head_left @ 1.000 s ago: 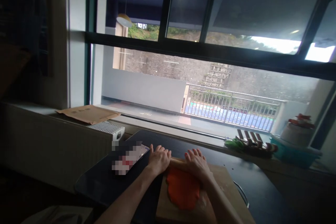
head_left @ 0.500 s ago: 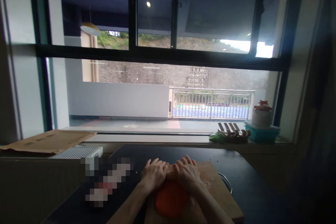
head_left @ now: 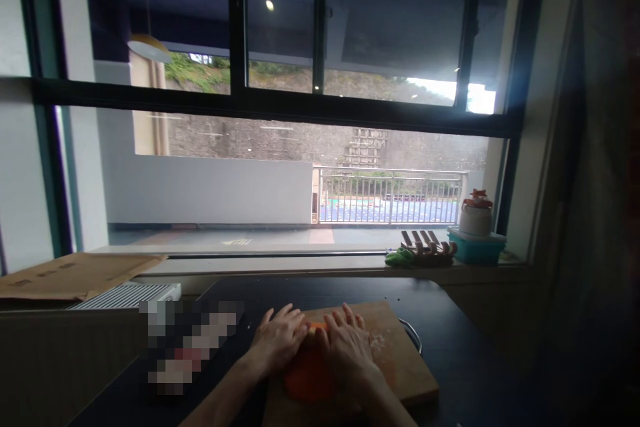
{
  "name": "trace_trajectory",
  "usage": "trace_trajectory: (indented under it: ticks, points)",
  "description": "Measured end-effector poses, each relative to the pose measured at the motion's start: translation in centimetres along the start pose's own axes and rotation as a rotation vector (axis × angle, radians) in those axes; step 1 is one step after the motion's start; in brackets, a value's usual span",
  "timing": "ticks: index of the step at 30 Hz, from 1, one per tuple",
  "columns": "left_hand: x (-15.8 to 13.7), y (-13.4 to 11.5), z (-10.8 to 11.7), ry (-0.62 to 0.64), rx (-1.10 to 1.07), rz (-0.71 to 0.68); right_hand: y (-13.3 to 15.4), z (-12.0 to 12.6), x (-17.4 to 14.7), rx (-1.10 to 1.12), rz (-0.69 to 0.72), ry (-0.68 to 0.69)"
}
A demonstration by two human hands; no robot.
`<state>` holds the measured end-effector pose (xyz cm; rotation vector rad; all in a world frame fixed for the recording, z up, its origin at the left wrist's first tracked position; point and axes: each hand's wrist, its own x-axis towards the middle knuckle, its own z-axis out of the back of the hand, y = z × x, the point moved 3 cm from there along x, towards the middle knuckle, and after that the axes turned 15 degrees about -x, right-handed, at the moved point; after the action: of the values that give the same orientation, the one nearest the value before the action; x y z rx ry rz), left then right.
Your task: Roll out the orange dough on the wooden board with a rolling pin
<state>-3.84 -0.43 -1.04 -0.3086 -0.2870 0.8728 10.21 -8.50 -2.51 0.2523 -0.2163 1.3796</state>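
A flat orange piece of dough (head_left: 309, 373) lies on a wooden cutting board (head_left: 400, 360). My left hand (head_left: 280, 337) rests palm down over its left side, fingers stretched forward and apart. Beside it, my right hand (head_left: 350, 340) lies over the right side with fingers also extended. Between the hands shows a narrow strip of orange dough and a paler tan band, perhaps a rolling pin, mostly covered by the palms. Whitish flour or scraps (head_left: 379, 341) dust the board right of my right hand.
The board sits on a dark table (head_left: 240, 380), its metal handle (head_left: 413, 333) at the right. A blurred-out item (head_left: 195, 350) lies left. Beyond are a brown paper package (head_left: 75, 273), a window sill with a teal box (head_left: 477, 247), a white pot (head_left: 475, 220) and a green item (head_left: 400, 257).
Both hands have drawn slightly back toward me over the dough, leaving some orange visible beyond them. The camera has turned a little right, so the scene sits further left.
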Motion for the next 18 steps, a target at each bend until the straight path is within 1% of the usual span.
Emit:
trace_trajectory:
  ticks: [3, 6, 8, 11, 13, 15, 18]
  points:
    - [-1.2, 0.5, 0.3, 0.074, -0.050, -0.036, 0.3, -0.9, -2.5, 0.028, 0.051, -0.030]
    - [-0.6, 1.0, 0.2, 0.151, -0.047, -0.027, 0.0, -1.8, -3.3, 0.039, 0.110, -0.055]
    - [0.8, 0.9, 0.0, 0.162, -0.012, -0.010, -0.4, -1.7, -2.6, 0.033, 0.116, -0.033]
    - [3.7, 0.4, -0.4, 0.167, 0.019, 0.023, -1.1, -1.0, -0.6, -0.007, 0.051, 0.013]
    - [5.7, 0.1, -0.5, 0.180, 0.023, 0.052, -1.5, -0.9, 0.5, -0.040, 0.005, 0.013]
    - [7.3, 0.0, -0.6, 0.165, 0.015, 0.107, -1.5, -1.6, 1.0, -0.064, -0.020, -0.005]
    - [8.4, 0.0, -0.7, 0.096, 0.013, 0.189, -1.1, -3.9, 0.0, -0.077, -0.013, -0.068]
